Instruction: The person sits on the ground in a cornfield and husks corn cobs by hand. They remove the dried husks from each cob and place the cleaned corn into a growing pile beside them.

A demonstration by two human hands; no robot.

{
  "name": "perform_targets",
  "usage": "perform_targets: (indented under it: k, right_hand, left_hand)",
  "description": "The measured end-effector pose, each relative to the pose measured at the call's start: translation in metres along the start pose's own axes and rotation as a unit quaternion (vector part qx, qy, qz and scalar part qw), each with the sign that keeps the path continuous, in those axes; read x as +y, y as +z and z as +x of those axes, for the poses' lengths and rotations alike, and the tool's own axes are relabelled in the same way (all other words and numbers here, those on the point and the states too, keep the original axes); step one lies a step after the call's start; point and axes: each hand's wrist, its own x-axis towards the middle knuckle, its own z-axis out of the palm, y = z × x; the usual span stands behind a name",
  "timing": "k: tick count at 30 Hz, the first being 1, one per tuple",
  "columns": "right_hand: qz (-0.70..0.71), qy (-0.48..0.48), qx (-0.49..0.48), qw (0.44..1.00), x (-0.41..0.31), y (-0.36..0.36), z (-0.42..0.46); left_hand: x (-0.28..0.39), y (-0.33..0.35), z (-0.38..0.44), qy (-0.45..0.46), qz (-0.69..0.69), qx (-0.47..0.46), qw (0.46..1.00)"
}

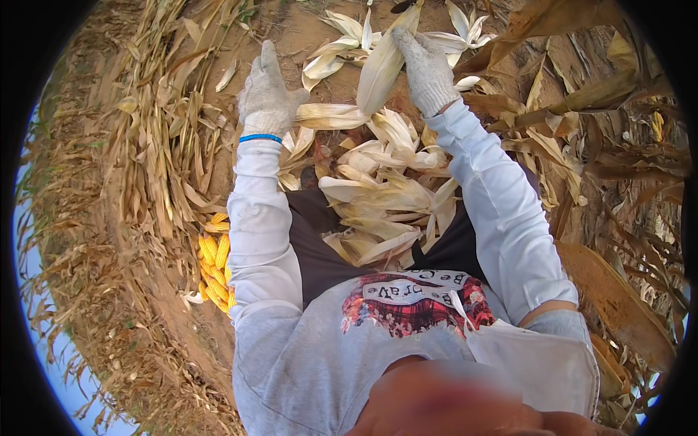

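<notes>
My left hand [268, 90], in a pale knit glove with a blue band at the wrist, is raised with its fingers up and thumb out, holding nothing that I can see. Beside its thumb lies a dry corn husk [330, 116]. At the top centre my right hand [427, 68], gloved too, grips an ear of corn in its pale husk [380, 76], which hangs tilted above the ground. Between my legs is a heap of loose husks [387, 191]. Husked yellow corn ears [217, 259] are piled beside my left forearm.
Dry corn stalks [163, 109] lie in a long row at the left. More stalks and broad brown leaves [616, 305] crowd the right side. Opened husks [332, 60] are on the bare soil ahead, and another bunch [463, 32] lies past my right hand.
</notes>
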Motion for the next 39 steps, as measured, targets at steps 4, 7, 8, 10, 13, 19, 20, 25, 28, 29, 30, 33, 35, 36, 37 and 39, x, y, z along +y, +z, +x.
perform_targets:
  k: [4,7,8,10,13,19,20,25,28,29,30,33,35,36,37,39]
  right_hand:
    - [-0.075,-0.009,-0.031,0.997,0.000,0.002,-0.001]
    - [-0.137,-0.001,-0.088,0.987,-0.016,0.012,-0.021]
    - [-0.153,0.004,-0.110,0.982,-0.019,0.018,-0.026]
    - [-0.123,-0.006,-0.129,0.984,-0.013,0.023,-0.030]
    - [-0.171,0.011,-0.151,0.974,-0.002,0.026,-0.026]
    - [-0.185,0.014,-0.208,0.961,-0.015,0.028,-0.030]
    - [-0.151,0.015,-0.206,0.967,-0.013,0.028,-0.030]
    - [0.025,0.029,-0.189,0.981,-0.014,0.032,-0.030]
    - [-0.056,0.044,-0.140,0.988,-0.003,0.030,-0.027]
    - [-0.046,0.044,-0.127,0.990,0.002,0.031,-0.026]
    - [-0.036,0.045,-0.112,0.992,0.008,0.034,-0.026]
    - [-0.036,0.070,-0.074,0.994,0.019,0.041,-0.027]
    - [-0.059,0.075,-0.062,0.993,0.021,0.040,-0.032]
    - [-0.076,0.068,-0.065,0.993,0.018,0.040,-0.036]
    - [-0.094,0.060,-0.068,0.991,0.016,0.040,-0.037]
    - [-0.132,0.075,-0.077,0.985,0.013,0.040,-0.035]
  left_hand:
    - [0.014,0.005,-0.003,0.109,-0.076,0.052,0.990]
    - [0.026,0.025,-0.010,0.093,-0.298,-0.033,0.950]
    - [0.032,0.030,-0.014,0.104,-0.314,-0.021,0.943]
    - [0.046,0.030,-0.017,0.115,-0.308,-0.002,0.944]
    - [0.059,0.017,-0.021,0.092,-0.314,-0.026,0.945]
    - [0.046,0.022,-0.020,0.101,-0.288,0.029,0.952]
    - [0.045,0.022,-0.020,0.084,-0.308,0.026,0.947]
    - [0.040,0.022,-0.018,0.019,-0.397,0.018,0.917]
    - [0.038,0.033,-0.016,0.019,-0.442,0.013,0.897]
    - [0.038,0.035,-0.016,0.016,-0.431,0.014,0.902]
    - [0.041,0.036,-0.017,0.013,-0.420,0.013,0.907]
    - [0.057,0.040,-0.021,0.021,-0.414,0.061,0.908]
    - [0.060,0.043,-0.022,0.041,-0.423,0.084,0.901]
    - [0.058,0.043,-0.022,0.056,-0.429,0.085,0.898]
    - [0.056,0.044,-0.022,0.070,-0.434,0.087,0.894]
    - [0.050,0.043,-0.020,0.073,-0.411,0.067,0.906]
